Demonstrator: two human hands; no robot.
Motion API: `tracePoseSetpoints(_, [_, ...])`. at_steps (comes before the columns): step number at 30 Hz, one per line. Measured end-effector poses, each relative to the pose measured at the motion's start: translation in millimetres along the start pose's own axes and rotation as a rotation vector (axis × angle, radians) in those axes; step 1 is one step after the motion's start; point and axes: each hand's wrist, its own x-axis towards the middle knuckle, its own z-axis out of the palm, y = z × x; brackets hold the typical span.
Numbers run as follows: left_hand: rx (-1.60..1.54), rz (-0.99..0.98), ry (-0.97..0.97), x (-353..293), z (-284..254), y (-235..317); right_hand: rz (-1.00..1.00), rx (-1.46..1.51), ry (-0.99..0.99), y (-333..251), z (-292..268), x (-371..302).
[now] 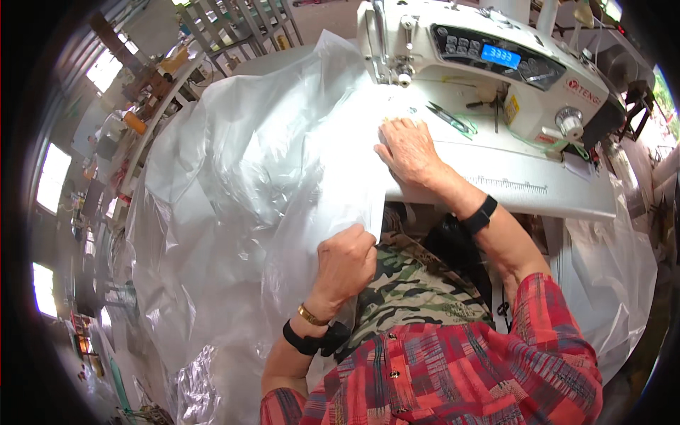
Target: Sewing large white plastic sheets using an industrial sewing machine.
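A large sheet of translucent white plastic spreads over the left part of the sewing table and hangs down past its front edge. My left hand is closed in a fist on the sheet's right edge, low in front of the table. My right hand presses on the edge of the sheet close to the needle area, its fingers bent together and the thumb to the left. The white sewing machine stands just beyond, its needle and presser foot above the brightly lit sheet; glare hides the detail there.
Thread snips with green handles lie right of the needle. A small dark-handled tool lies under the machine arm. Along the table front runs a printed ruler. More clear plastic hangs at the right. A slatted chair stands behind.
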Motion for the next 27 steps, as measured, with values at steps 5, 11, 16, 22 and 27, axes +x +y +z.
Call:
tracePoseSetpoints(5, [0.017, 0.042, 0.06, 47, 7, -16, 0.05, 0.037, -0.108, -1, -6, 3])
tracePoseSetpoints(11, [0.08, 0.05, 0.099, 105, 15, -23, 0.028, 0.109, 0.039, 5, 4, 1])
tracePoseSetpoints(16, [0.128, -0.026, 0.098, 142, 25, -37, 0.043, 0.145, 0.018, 8, 6, 0])
tracePoseSetpoints(22, [-0.129, -0.107, 0.079, 142, 17, -54, 0.017, 0.243, 0.02, 9, 10, 3])
tracePoseSetpoints(27, [-0.015, -0.144, 0.186, 92, -34, -50, 0.018, 0.26, 0.085, 23, 11, 5])
